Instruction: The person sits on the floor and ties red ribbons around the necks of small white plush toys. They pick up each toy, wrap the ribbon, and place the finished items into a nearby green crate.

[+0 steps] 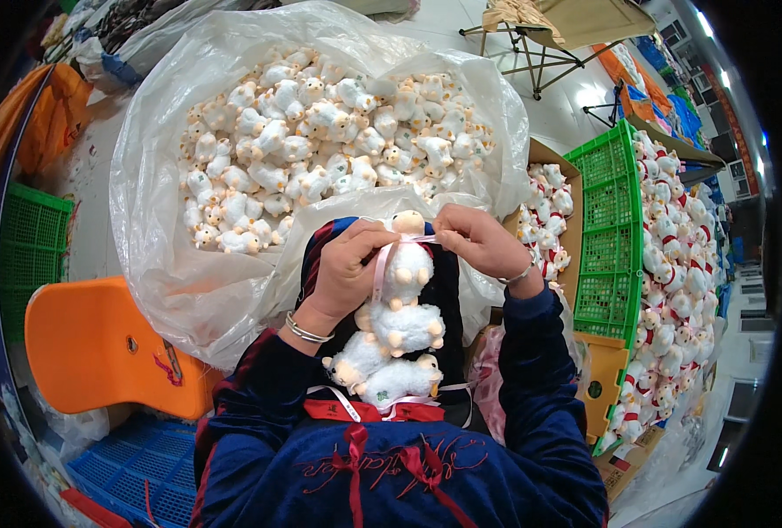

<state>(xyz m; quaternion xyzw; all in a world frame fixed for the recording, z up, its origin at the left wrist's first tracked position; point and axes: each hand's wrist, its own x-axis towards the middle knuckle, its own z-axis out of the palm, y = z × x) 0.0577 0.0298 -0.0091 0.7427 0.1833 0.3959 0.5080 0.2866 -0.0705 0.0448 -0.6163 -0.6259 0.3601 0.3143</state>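
A small white plush sheep [406,260] stands upright between my hands above my lap. My left hand [348,264] grips its side and pinches a pale pink ribbon [382,264] that runs round its neck. The other end of the ribbon, at the toy's neck, is pinched by my right hand [477,239]. Three more plush sheep [391,352] lie in my lap below, with loose ribbon [347,403] under them.
A big clear plastic bag [179,264] of several plush sheep [320,141] fills the space ahead. A cardboard box [572,231] and a green crate [611,238] of ribboned sheep [672,264] sit at the right. An orange stool [100,348] and blue crate [135,466] are at the left.
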